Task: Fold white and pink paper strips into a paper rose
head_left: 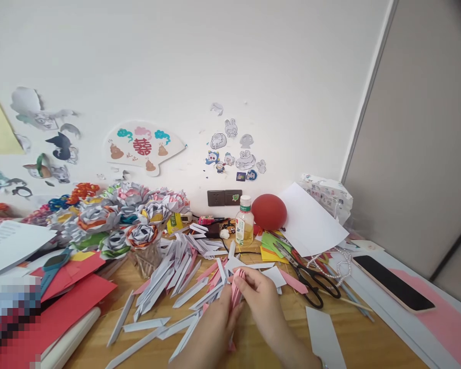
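Pinched between both my hands is a small bundle of folded pink paper (237, 290), held just above the wooden table. My left hand (221, 312) grips its lower left side, fingers closed. From the right, my right hand (255, 289) presses thumb and fingers on its top. The lower part of the bundle is partly hidden by my fingers. Around and behind my hands lie many folded white paper strips (153, 287), with some pink ones among them. A pink paper strip (294, 281) rests to the right of my right hand.
Black scissors (311, 277) lie at right, near a phone (394, 283) and a white sheet (311, 220). A bottle (245, 223) and a red balloon (269, 211) stand by the wall. Paper flowers (142, 236) and red paper (77, 310) fill the left side.
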`<state>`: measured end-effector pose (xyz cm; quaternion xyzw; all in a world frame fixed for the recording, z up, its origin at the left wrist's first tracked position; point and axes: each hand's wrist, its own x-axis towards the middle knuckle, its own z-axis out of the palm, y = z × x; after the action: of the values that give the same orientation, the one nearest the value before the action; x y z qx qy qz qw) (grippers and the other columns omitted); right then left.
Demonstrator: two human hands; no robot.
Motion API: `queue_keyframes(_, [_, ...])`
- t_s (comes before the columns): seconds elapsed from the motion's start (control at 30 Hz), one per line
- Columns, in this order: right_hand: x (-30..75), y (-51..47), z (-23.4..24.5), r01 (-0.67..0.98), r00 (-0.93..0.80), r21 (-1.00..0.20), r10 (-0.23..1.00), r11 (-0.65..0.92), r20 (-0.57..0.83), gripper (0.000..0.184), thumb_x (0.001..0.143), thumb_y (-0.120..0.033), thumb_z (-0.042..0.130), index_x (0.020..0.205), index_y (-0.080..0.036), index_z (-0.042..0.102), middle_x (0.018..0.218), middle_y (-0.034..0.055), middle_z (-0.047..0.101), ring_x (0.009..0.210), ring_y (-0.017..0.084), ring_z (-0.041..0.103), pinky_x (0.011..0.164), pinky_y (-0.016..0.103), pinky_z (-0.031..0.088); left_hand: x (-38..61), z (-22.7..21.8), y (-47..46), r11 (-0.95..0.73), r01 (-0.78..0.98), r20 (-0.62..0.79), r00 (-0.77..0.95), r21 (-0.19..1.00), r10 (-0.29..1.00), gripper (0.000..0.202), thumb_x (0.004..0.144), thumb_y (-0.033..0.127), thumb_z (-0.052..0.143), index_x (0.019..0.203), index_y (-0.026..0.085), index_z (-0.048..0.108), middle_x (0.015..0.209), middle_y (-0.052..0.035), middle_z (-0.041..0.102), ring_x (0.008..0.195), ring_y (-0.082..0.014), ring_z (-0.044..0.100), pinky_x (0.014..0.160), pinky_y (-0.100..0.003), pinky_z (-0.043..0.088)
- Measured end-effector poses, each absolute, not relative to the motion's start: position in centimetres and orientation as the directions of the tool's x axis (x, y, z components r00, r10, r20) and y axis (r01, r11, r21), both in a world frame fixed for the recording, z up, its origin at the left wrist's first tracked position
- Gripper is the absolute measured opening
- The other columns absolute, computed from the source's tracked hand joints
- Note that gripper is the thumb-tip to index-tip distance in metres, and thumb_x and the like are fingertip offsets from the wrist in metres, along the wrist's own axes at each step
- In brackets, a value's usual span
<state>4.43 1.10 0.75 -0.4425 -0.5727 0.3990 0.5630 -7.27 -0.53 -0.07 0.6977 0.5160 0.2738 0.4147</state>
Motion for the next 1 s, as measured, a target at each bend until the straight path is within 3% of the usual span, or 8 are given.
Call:
queue_keyframes(0.2, [5.5, 1.7, 1.5, -0.113, -0.040, -0.958, 0.962, 0.265, 0.271, 0.028, 0.073, -0.040, 0.055, 0.065, -0.014, 0.056, 0.058, -0.0027, 0.046, 0.056, 0.010, 0.041, 0.054, 0.020, 0.034, -7.3, -0.5, -0.2, -0.041, 0.194, -0.065, 0.511, 0.980, 0.857, 0.036, 0.079, 0.055, 0.032, 0.080, 0.019, 0.036, 0.055, 0.0075, 0.039, 0.040, -0.0063, 0.038, 0.039, -0.019, 0.037])
queue_keyframes(0.37, [5.5, 1.5, 1.5, -0.205, -0.078, -0.955, 0.970, 0.212, 0.232, 0.031, 0.074, -0.042, 0.055, 0.067, -0.013, 0.058, 0.061, -0.0011, 0.050, 0.059, 0.010, 0.044, 0.057, 0.021, 0.037, -7.1, 0.1, -0.5, 0.007, 0.144, -0.080, 0.510, 0.990, 0.857, 0.040, 0.076, 0.060, 0.035, 0.075, 0.020, 0.036, 0.055, 0.0080, 0.031, 0.045, -0.0062, 0.033, 0.043, -0.019, 0.039])
queue_keyframes(0.5, [6.1, 1.4, 1.8, -0.265, -0.165, -0.947, 0.959, 0.183, 0.232, 0.034, 0.073, -0.045, 0.058, 0.089, -0.015, 0.062, 0.070, 0.0012, 0.058, 0.066, 0.013, 0.051, 0.063, 0.023, 0.040, -7.1, 1.3, -1.0, 0.022, 0.107, -0.076, 0.533, 0.994, 0.842, 0.041, 0.077, 0.060, 0.035, 0.070, 0.020, 0.036, 0.052, 0.0085, 0.031, 0.042, -0.0058, 0.031, 0.044, -0.020, 0.035])
queue_keyframes(0.6, [7.2, 1.4, 2.0, -0.301, -0.313, -0.943, 0.919, 0.144, 0.241, 0.045, 0.067, -0.048, 0.063, 0.098, -0.015, 0.060, 0.073, 0.0024, 0.060, 0.060, 0.011, 0.050, 0.056, 0.021, 0.038, -7.4, 2.1, -1.5, 0.078, 0.005, -0.063, 0.635, 0.997, 0.770, 0.040, 0.079, 0.057, 0.035, 0.067, 0.019, 0.036, 0.053, 0.0074, 0.034, 0.045, -0.0052, 0.030, 0.046, -0.020, 0.030])
queue_keyframes(0.77, [8.3, 1.3, 2.3, -0.399, -0.497, -0.915, 0.826, 0.054, 0.266, 0.054, 0.055, -0.048, 0.071, 0.097, -0.015, 0.059, 0.074, 0.0024, 0.061, 0.054, 0.008, 0.050, 0.048, 0.018, 0.035, -7.9, 2.1, -2.2, 0.273, -0.212, 0.001, 0.791, 0.938, 0.612, 0.032, 0.082, 0.049, 0.038, 0.075, 0.018, 0.040, 0.052, 0.0073, 0.032, 0.041, -0.0043, 0.028, 0.042, -0.019, 0.024])
queue_keyframes(0.87, [8.0, 1.1, 2.3, -0.452, -0.488, -0.891, 0.823, 0.046, 0.290, 0.046, 0.056, -0.047, 0.072, 0.086, -0.014, 0.059, 0.067, 0.0009, 0.060, 0.048, 0.007, 0.049, 0.045, 0.017, 0.035, -7.8, 1.8, -2.4, 0.390, -0.293, 0.031, 0.831, 0.873, 0.555, 0.031, 0.080, 0.048, 0.042, 0.074, 0.018, 0.040, 0.047, 0.0079, 0.029, 0.038, -0.0038, 0.024, 0.040, -0.017, 0.019])
queue_keyframes(1.0, [7.4, 1.1, 2.2, -0.442, -0.407, -0.891, 0.862, 0.104, 0.303, 0.034, 0.063, -0.043, 0.068, 0.074, -0.013, 0.056, 0.061, -0.0002, 0.058, 0.041, 0.004, 0.043, 0.041, 0.016, 0.033, -7.4, 1.6, -2.2, 0.461, -0.312, -0.010, 0.820, 0.831, 0.572, 0.034, 0.077, 0.053, 0.041, 0.075, 0.019, 0.041, 0.045, 0.0084, 0.028, 0.035, -0.0040, 0.023, 0.038, -0.016, 0.017])
